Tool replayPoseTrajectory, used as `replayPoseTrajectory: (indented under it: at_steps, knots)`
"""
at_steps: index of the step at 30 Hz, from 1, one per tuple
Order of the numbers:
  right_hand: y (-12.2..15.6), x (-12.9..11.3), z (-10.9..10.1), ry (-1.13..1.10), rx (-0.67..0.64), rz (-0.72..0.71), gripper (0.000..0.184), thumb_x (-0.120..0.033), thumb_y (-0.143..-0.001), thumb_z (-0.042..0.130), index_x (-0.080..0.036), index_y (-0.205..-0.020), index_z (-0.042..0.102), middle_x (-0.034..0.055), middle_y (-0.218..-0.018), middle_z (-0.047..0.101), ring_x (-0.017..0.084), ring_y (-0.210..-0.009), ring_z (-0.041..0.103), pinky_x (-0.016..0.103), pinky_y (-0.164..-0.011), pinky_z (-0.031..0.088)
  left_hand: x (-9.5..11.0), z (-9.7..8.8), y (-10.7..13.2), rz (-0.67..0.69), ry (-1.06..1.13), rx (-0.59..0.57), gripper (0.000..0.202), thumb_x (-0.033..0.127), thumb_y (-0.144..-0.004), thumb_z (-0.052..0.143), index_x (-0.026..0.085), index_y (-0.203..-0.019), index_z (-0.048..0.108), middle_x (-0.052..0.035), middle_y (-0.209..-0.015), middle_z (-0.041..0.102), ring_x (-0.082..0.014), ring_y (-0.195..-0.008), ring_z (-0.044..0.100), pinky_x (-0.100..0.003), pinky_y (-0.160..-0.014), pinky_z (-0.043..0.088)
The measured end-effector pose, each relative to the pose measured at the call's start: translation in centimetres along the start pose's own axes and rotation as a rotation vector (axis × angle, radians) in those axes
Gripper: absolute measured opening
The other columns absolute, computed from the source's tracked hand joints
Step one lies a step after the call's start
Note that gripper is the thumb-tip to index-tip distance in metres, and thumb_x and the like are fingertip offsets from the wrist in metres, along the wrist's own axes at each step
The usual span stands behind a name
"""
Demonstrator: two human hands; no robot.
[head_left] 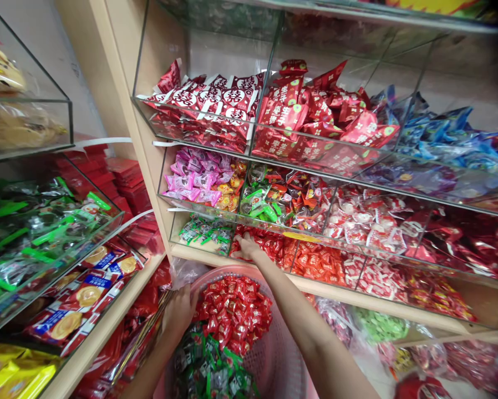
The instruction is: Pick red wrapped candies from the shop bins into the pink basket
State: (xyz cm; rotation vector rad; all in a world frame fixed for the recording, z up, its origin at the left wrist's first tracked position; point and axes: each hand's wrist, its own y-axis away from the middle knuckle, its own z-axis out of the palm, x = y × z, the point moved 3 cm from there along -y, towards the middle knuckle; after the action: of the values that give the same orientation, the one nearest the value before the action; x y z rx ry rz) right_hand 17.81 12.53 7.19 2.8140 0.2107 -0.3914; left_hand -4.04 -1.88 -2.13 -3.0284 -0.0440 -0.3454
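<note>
My right hand [245,247] reaches into a low clear bin, its fingers curled among red wrapped candies [268,244]; how many it grips is hidden. My left hand [179,311] is closed on the rim of a pink plastic basket [288,338] below the shelf. Inside the basket lie a heap of red wrapped candies [232,310] and, nearer to me, green-and-dark packets [216,363]. A crumpled clear plastic bag [186,272] sits by the left hand. Left of the reaching hand, another bin holds green-and-white packets [207,231].
Wooden shelving with clear bins rises ahead, holding red packets [219,97], pink candies [194,177] and blue packets [448,133]. A shelf edge [349,299] runs above the basket. At left, more bins hold biscuit packs [86,291]. Bagged candies [382,324] lie low at right.
</note>
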Motion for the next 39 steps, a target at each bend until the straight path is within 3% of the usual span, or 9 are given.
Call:
replayPoseTrajectory:
  at_steps: [7, 17, 23, 27, 30, 34, 39]
  knots:
    - [0.1, 0.9, 1.3, -0.129, 0.045, -0.165, 0.04, -0.029, -0.073, 0.065, -0.023, -0.112, 0.056, 0.0098, -0.114, 0.042, 0.02, -0.101, 0.049, 0.029, -0.084, 0.038, 0.1, -0.1, 0.0, 0.0, -0.003, 0.011, 0.049, 0.046, -0.089, 0.021, 0.014, -0.105, 0.054, -0.0112, -0.094, 0.066, -0.0204, -0.086, 0.063, -0.028, -0.071, 0.046]
    - [-0.1, 1.7, 2.3, -0.306, 0.135, -0.266, 0.033, -0.018, -0.07, 0.066, -0.02, -0.104, 0.065, 0.0101, -0.124, 0.045, 0.021, -0.107, 0.049, 0.028, -0.09, 0.038, 0.1, -0.1, 0.0, -0.005, -0.026, 0.009, 0.049, 0.045, -0.089, 0.021, 0.013, -0.103, 0.055, -0.0109, -0.093, 0.067, -0.0209, -0.081, 0.063, -0.03, -0.068, 0.046]
    - [0.3, 2.6, 2.0, -0.517, 0.281, -0.246, 0.026, -0.021, -0.071, 0.065, -0.017, -0.096, 0.068, 0.0109, -0.116, 0.055, 0.022, -0.102, 0.054, 0.033, -0.09, 0.04, 0.1, 0.1, 0.0, -0.008, -0.014, -0.009, 0.047, 0.044, -0.089, 0.02, 0.014, -0.104, 0.054, -0.0108, -0.095, 0.066, -0.0212, -0.083, 0.063, -0.03, -0.068, 0.045]
    - [0.6, 3.1, 1.1, -0.847, 0.37, -0.218, 0.027, -0.028, -0.067, 0.068, -0.017, -0.092, 0.068, 0.0074, -0.099, 0.064, 0.019, -0.09, 0.058, 0.033, -0.083, 0.045, -0.1, 0.2, 0.0, -0.018, -0.025, -0.005, 0.047, 0.043, -0.089, 0.021, 0.013, -0.106, 0.053, -0.0124, -0.098, 0.065, -0.0218, -0.086, 0.063, -0.03, -0.07, 0.046]
    - [0.9, 3.0, 0.2, -1.229, 0.365, -0.142, 0.034, -0.033, -0.063, 0.072, -0.016, -0.092, 0.067, 0.0042, -0.089, 0.066, 0.014, -0.075, 0.058, 0.028, -0.068, 0.049, -0.1, 0.2, 0.0, -0.015, -0.03, -0.005, 0.047, 0.043, -0.089, 0.021, 0.013, -0.105, 0.054, -0.0127, -0.099, 0.065, -0.0222, -0.085, 0.063, -0.031, -0.069, 0.046]
    - [2.3, 2.4, -0.5, -1.73, 0.307, 0.016, 0.036, -0.029, -0.056, 0.077, -0.017, -0.088, 0.065, -0.0011, -0.079, 0.065, 0.006, -0.059, 0.053, 0.019, -0.054, 0.048, 0.1, 0.1, 0.0, -0.015, -0.029, -0.007, 0.048, 0.044, -0.089, 0.021, 0.013, -0.104, 0.054, -0.0127, -0.098, 0.066, -0.0231, -0.085, 0.063, -0.031, -0.068, 0.046]
    - [6.6, 1.0, 0.4, -2.129, 0.108, 0.034, 0.029, -0.021, -0.059, 0.077, -0.018, -0.084, 0.061, -0.0042, -0.074, 0.063, 0.003, -0.058, 0.054, 0.014, -0.052, 0.048, 0.1, -0.2, -0.1, -0.044, 0.0, -0.015, 0.047, 0.043, -0.089, 0.024, 0.013, -0.111, 0.052, -0.0136, -0.1, 0.065, -0.0234, -0.085, 0.063, -0.033, -0.069, 0.047]
